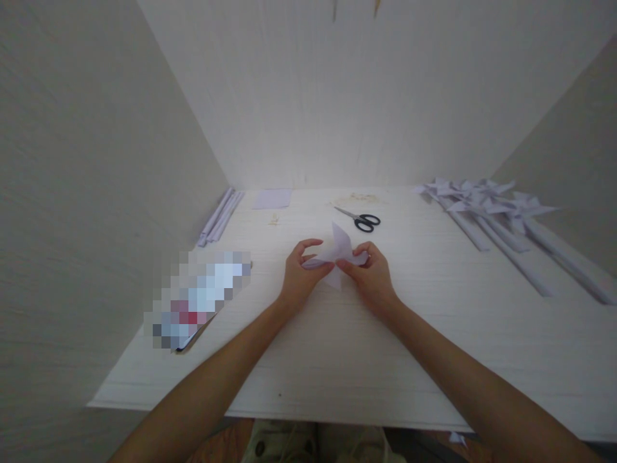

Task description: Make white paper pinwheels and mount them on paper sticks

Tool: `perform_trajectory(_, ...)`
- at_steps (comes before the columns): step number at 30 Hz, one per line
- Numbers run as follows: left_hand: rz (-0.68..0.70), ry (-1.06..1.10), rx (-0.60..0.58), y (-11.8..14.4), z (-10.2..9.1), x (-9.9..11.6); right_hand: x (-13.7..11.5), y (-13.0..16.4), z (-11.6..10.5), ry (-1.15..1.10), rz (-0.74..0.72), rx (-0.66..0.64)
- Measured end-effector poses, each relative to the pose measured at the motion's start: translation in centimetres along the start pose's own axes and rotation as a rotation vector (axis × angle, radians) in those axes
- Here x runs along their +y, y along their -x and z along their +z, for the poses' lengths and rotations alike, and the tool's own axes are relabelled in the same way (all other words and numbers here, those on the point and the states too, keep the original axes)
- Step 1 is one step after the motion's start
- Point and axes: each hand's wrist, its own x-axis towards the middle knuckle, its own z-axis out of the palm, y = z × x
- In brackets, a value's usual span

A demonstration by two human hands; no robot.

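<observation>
While both hands pinch it, status as follows:
paper: pale lilac folded paper piece (339, 248), held just above the white wooden table (337, 347), one pointed flap sticking up and away from the person.
axis: long axis runs left-right, spanning both hands; neither hand is nearer.
left hand (299, 273): fingers closed on the paper's left end.
right hand (371, 273): fingers closed on its right end.
beyond paper: black-handled scissors (360, 219).
right of paper: finished lilac paper pinwheels on rolled sticks (501, 218).
left of paper: rolled lilac paper sticks (220, 216), flat lilac sheet (272, 199).
</observation>
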Motion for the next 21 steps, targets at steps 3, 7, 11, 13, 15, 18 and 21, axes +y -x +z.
perform_trajectory(3, -0.039, 0.031, -0.052, -0.2, -0.2, 0.1, -0.3, -0.1, -0.2, 0.032, -0.010, -0.005)
perform_trajectory(7, -0.136, 0.116, -0.242, -0.7, -0.9, 0.3, -1.2, -0.3, -0.8, 0.152, -0.037, -0.040)
perform_trajectory(11, -0.205, 0.124, -0.377, -1.0, -1.5, 0.6, -1.5, -0.8, -1.6, 0.168, -0.005, -0.197)
perform_trajectory(13, -0.227, 0.117, -0.421, -0.9, -1.5, 0.7, -1.3, -0.9, -1.8, 0.122, 0.024, -0.268)
perform_trajectory(15, -0.231, 0.085, -0.432, -0.9, -1.4, 0.7, -1.1, -1.0, -2.0, 0.113, 0.039, -0.308)
perform_trajectory(18, -0.218, 0.021, -0.387, -0.8, -1.0, 0.5, -1.0, -0.9, -2.0, 0.152, 0.043, -0.350)
perform_trajectory(21, -0.215, -0.033, -0.359, -0.8, -0.9, 0.3, -1.2, -0.8, -2.0, 0.187, 0.041, -0.392)
